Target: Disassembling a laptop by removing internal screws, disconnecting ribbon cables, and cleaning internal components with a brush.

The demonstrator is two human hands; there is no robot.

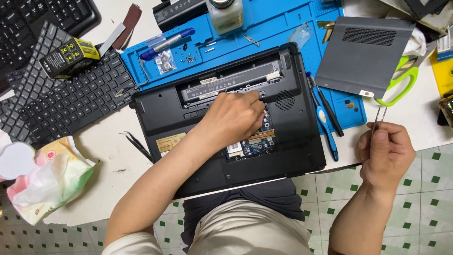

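Laptop [226, 118] upside down on blue mat [283, 28], bottom cover [363, 54] off. Left hand [233, 118] fingers curled, pressing into open bay by circuit board [250, 144]. Right hand [384, 153] pinches tweezers [377, 115] off table edge. Step looks like internal part removal; next needs tweezers brought in carefully.
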